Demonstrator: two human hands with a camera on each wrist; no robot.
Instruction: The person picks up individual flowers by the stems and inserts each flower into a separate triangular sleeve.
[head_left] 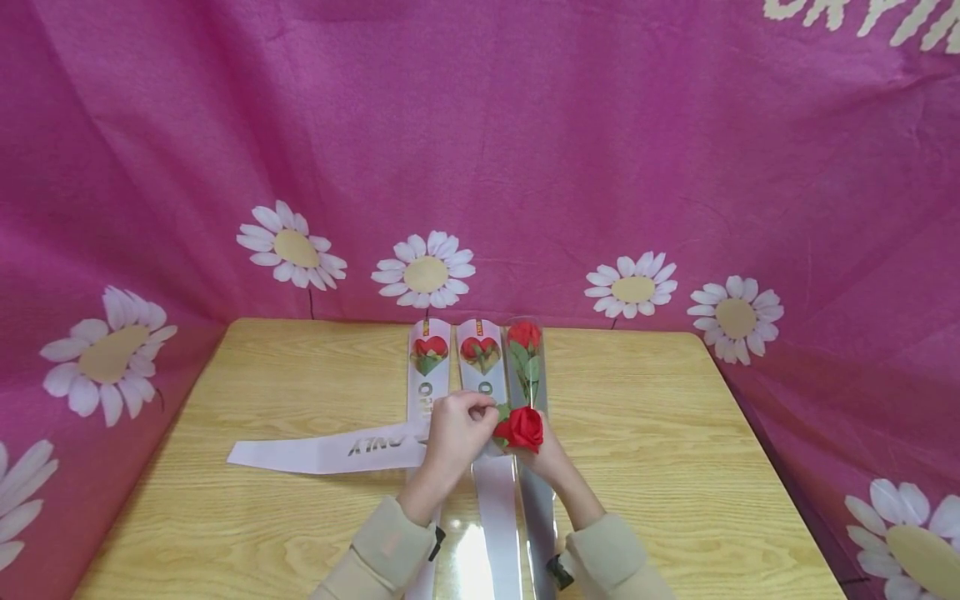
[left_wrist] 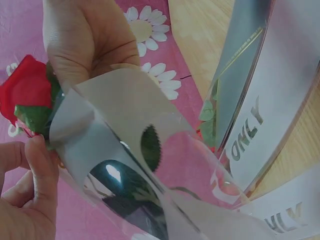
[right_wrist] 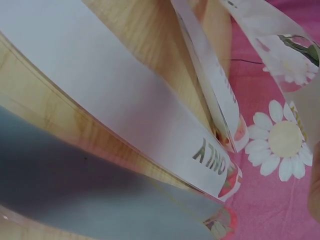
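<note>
A red artificial rose (head_left: 523, 429) sticks out of the open end of a flower sleeve (left_wrist: 85, 120), clear with white panels and a heart-shaped window. Its stem and a dark leaf (left_wrist: 150, 147) show through the sleeve. My right hand (head_left: 551, 458) grips the sleeve close below the bloom, its fingers partly hidden behind it. Thumb and forefinger of my left hand (head_left: 459, 429) pinch at the green leaf (left_wrist: 33, 118) under the petals, right at the sleeve's rim. From the hands, this sleeve's tail (head_left: 322, 454) stretches left, with "ONLY" lettering.
Upright in the head view lie two white sleeved roses (head_left: 429, 354) (head_left: 480, 354) with heart windows, and a grey-backed sleeved rose (head_left: 525, 354) to their right. They rest on a wooden table (head_left: 637, 400). A pink daisy-print cloth (head_left: 525, 167) hangs behind and at the sides.
</note>
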